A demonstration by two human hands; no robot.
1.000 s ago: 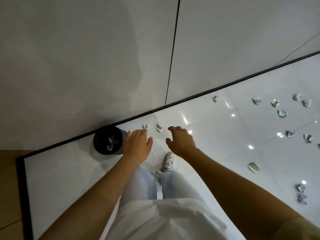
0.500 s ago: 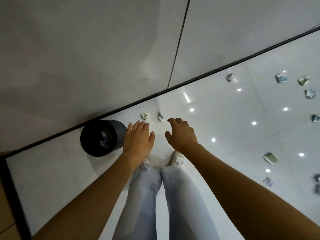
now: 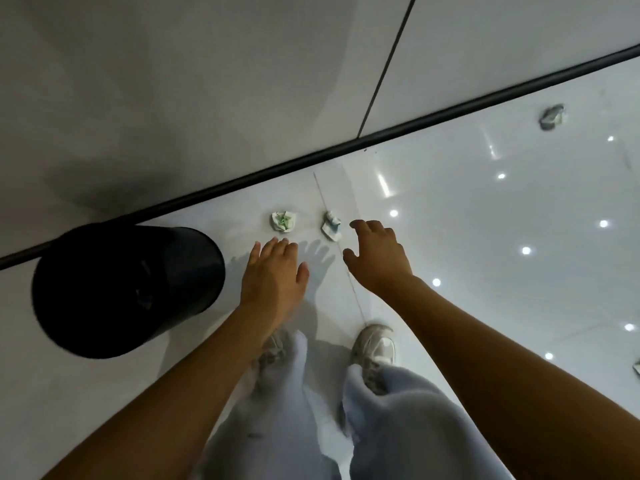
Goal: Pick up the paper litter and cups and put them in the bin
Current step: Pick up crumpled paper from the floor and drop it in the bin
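Neither of our hands held anything: the left hand (image 3: 273,277) was spread flat with its fingers together and straight, and the right hand (image 3: 375,258) had its fingers loosely parted and slightly bent. We stood on a glossy white tiled floor (image 3: 485,237) dotted with reflected ceiling lights, where a black skirting strip (image 3: 398,128) met a pale grey panelled wall (image 3: 207,81). Both arms reached forward and down over our light trousers (image 3: 398,427) and white trainers (image 3: 375,344). A green-printed paper ball (image 3: 284,221) lay just beyond the left fingertips, and a blue-and-white crumpled paper (image 3: 331,226) lay just beside the right fingertips, neither touched. The black bin (image 3: 121,289) stood to the left against the wall, holding some scraps. Another crumpled piece (image 3: 551,116) lay far right near the skirting. Compared with half a second before, the floor and litter loomed larger and the hands were closer to the two papers.
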